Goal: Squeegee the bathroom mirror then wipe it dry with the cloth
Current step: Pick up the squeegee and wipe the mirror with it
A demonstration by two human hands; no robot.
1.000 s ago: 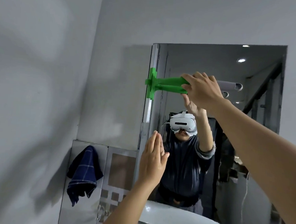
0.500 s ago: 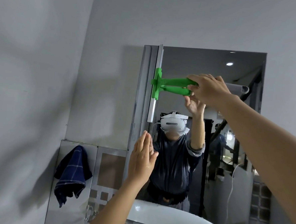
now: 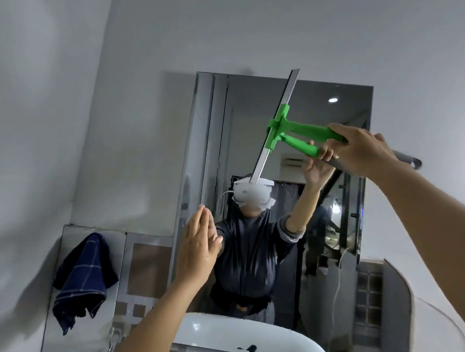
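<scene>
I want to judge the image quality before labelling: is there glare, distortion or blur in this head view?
Head view: wide-angle bending curves the walls and the sink rim; a ceiling light glares small in the mirror; soft shadows fall beside the cloth; the squeegee in the right hand is fairly sharp; the open left hand is slightly soft.
</scene>
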